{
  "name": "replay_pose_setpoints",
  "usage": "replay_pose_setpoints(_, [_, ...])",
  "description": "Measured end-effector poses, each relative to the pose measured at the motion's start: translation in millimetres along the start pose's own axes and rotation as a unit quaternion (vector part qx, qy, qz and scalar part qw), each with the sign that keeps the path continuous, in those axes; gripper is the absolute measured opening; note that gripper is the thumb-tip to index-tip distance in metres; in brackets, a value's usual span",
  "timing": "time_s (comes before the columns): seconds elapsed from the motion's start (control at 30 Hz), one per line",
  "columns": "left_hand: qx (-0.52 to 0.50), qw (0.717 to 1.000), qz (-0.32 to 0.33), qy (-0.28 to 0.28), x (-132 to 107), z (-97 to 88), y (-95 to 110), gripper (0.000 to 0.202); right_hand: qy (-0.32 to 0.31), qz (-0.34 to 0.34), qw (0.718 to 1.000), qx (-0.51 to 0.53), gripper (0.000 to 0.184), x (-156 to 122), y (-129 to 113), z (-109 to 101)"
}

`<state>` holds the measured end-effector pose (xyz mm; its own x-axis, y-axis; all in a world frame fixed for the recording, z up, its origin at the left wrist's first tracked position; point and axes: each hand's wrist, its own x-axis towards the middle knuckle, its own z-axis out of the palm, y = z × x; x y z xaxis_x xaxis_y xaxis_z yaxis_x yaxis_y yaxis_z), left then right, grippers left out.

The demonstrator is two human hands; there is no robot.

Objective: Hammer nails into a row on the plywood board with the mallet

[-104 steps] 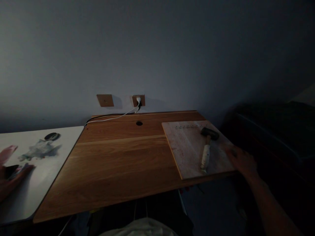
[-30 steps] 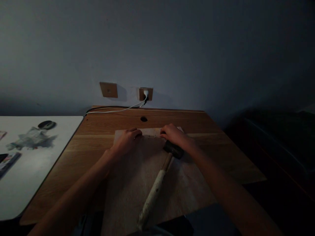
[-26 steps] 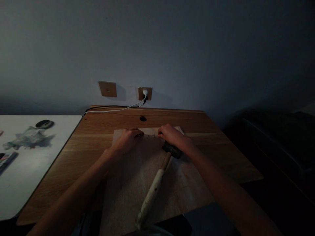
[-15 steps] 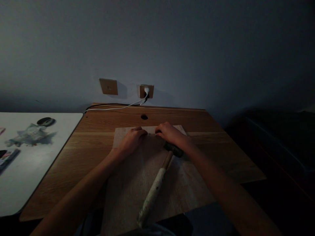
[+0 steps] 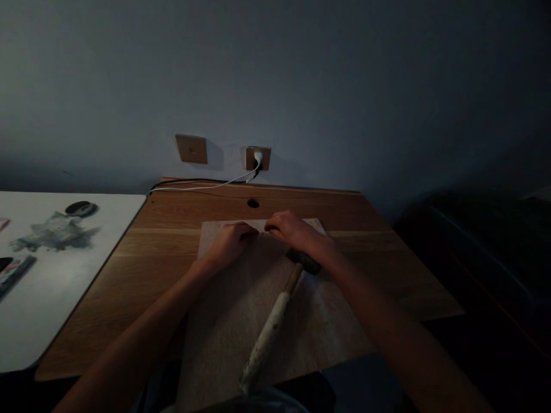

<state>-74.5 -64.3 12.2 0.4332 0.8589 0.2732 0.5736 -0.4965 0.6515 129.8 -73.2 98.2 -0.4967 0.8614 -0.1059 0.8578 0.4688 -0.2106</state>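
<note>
A thin wooden board (image 5: 241,310) lies on the brown wooden desk. Near its far edge, my left hand (image 5: 232,241) rests with fingers curled and pressed together. Just right of it, my right hand (image 5: 293,229) is closed in a pinch, its fingertips close to the left ones. Whatever lies between the fingertips is too small and dark to name. A hammer (image 5: 269,332) lies diagonally on the board between my forearms; its dark head (image 5: 303,261) sits under my right wrist and its pale-wrapped handle points toward me.
To the left, a white table (image 5: 55,310) holds a crumpled plastic bag (image 5: 58,230), a roll of tape (image 5: 81,209) and a flat packet (image 5: 15,274). A cable hole (image 5: 253,203) sits behind the board. Cables (image 5: 193,186) run along the desk's back edge to a wall socket (image 5: 258,158).
My right hand has shifted slightly left, bringing its fingertips closer to my left hand. The hammer and board stay in place.
</note>
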Motion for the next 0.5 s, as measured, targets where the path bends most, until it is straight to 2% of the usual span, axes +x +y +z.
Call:
replay_pose_setpoints(0.13, [-0.009, 1.0, 0.001, -0.018, 0, -1.2, 1, 0.042, 0.002, 0.007, 1.0, 0.014, 0.026, 7, -5, 8])
replay_pose_setpoints(0.37, [-0.004, 0.998, -0.036, 0.048, 4, 3.2, 5, 0.025, 0.008, 0.001, 1.0, 0.019, 0.034, 13, -10, 21])
replay_pose_setpoints(0.5, [-0.071, 0.992, -0.084, 0.068, 5, 1.6, 5, 0.012, -0.004, -0.042, 0.999, 0.013, 0.032, 14, -5, 17])
